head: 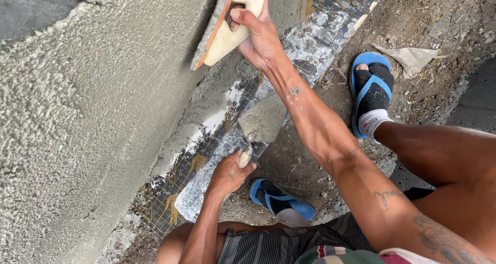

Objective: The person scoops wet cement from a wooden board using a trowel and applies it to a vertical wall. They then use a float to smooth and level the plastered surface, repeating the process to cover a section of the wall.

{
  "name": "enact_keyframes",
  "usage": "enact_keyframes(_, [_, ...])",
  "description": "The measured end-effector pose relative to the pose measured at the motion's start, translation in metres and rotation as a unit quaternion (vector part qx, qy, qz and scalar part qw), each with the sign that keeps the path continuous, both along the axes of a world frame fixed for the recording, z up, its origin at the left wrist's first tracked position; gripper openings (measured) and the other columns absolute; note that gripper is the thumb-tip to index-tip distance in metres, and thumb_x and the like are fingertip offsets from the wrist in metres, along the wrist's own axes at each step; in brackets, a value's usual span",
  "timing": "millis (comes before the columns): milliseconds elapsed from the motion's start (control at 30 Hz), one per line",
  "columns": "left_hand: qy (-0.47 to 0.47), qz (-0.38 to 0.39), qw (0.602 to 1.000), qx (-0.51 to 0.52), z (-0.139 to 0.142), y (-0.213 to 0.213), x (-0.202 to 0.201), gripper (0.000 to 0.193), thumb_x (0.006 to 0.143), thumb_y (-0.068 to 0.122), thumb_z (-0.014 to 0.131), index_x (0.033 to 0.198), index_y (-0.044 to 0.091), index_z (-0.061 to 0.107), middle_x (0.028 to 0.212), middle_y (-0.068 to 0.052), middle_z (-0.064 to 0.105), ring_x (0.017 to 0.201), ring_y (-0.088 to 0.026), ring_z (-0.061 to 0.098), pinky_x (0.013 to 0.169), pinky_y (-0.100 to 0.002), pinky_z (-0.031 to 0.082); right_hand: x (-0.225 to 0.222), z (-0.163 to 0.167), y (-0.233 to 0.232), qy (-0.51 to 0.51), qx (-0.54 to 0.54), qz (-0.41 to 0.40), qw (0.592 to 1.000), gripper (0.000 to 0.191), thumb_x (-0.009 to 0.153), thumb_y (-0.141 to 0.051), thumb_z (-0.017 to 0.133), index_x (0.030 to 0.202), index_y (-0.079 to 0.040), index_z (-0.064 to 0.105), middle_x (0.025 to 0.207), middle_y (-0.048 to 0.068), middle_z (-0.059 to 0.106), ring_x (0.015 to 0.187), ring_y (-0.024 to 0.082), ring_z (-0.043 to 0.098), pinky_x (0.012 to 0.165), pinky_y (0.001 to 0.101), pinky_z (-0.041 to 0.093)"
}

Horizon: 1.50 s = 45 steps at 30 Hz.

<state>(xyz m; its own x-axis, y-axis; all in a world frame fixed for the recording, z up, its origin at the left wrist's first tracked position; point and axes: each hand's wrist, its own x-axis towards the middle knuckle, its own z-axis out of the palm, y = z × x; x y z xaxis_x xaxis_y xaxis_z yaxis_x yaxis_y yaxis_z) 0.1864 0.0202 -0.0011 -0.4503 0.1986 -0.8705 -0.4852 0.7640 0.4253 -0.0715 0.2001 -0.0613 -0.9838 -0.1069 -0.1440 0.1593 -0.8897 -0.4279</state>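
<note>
My right hand (261, 34) grips the handle of a pale plastic float with an orange edge (231, 29), pressed flat against the rough grey plastered wall (93, 114). My left hand (227, 173) is shut on the pale handle of a steel trowel (261, 122), whose blade carries a heap of wet grey mortar. The trowel hangs low, just above a patterned sheet at the wall's foot.
A dark sheet with yellow markings (206, 166), smeared with mortar, lies along the base of the wall. My feet wear blue sandals and dark socks (372, 91) (281, 199) on dirt ground. A scrap of torn paper (411, 57) lies at the upper right.
</note>
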Motion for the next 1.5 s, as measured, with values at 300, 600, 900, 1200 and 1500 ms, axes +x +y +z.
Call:
enact_keyframes(300, [0.019, -0.041, 0.999, -0.001, -0.012, -0.004, -0.005, 0.084, 0.085, 0.041, 0.073, 0.147, -0.007, 0.043, 0.139, -0.029, 0.058, 0.128, -0.036, 0.061, 0.111, -0.04, 0.044, 0.017, 0.068, -0.019, 0.039, 0.055, -0.008, 0.998, 0.07, 0.097, 0.015, 0.065, 0.144, -0.025, 0.032, 0.098, 0.008, 0.06, 0.083, 0.018, 0.06, 0.087, 0.0402, 0.058])
enact_keyframes(600, [0.045, -0.072, 0.996, 0.004, -0.013, -0.009, -0.006, 0.08, 0.085, 0.041, 0.074, 0.145, -0.004, 0.046, 0.136, -0.026, 0.059, 0.126, -0.036, 0.061, 0.109, -0.04, 0.044, 0.079, 0.107, 0.018, 0.145, 0.063, 0.041, 0.987, 0.095, 0.091, 0.016, 0.062, 0.158, -0.026, 0.009, 0.145, 0.01, 0.053, 0.128, 0.024, 0.062, 0.115, 0.0492, 0.055])
enact_keyframes(900, [-0.015, -0.097, 0.995, 0.013, 0.0, -0.027, 0.017, 0.048, 0.084, 0.036, 0.074, 0.118, 0.004, 0.064, 0.101, -0.018, 0.074, 0.094, -0.033, 0.073, 0.086, -0.044, 0.056, 0.052, -0.031, 0.031, -0.133, 0.022, -0.116, 0.984, 0.069, 0.093, 0.012, 0.05, 0.153, -0.018, 0.033, 0.113, 0.011, 0.057, 0.089, 0.02, 0.055, 0.091, 0.0443, 0.055])
enact_keyframes(1200, [-0.042, -0.043, 0.998, 0.015, 0.03, -0.016, 0.026, 0.044, 0.087, 0.035, 0.07, 0.119, 0.005, 0.064, 0.098, -0.016, 0.075, 0.087, -0.029, 0.076, 0.083, -0.042, 0.057, -0.003, -0.055, -0.018, -0.22, 0.057, -0.046, 0.973, 0.043, 0.083, 0.013, 0.058, 0.118, -0.01, 0.047, 0.09, 0.008, 0.056, 0.069, 0.019, 0.052, 0.068, 0.0376, 0.054])
enact_keyframes(1500, [-0.024, -0.07, 0.997, -0.009, 0.03, -0.017, 0.034, 0.057, 0.09, 0.036, 0.07, 0.132, -0.001, 0.056, 0.105, -0.021, 0.073, 0.092, -0.031, 0.075, 0.086, -0.043, 0.058, 0.008, -0.067, -0.013, -0.154, -0.018, 0.029, 0.987, 0.033, 0.09, 0.01, 0.062, 0.116, -0.008, 0.051, 0.089, 0.005, 0.053, 0.076, 0.018, 0.053, 0.082, 0.0418, 0.054])
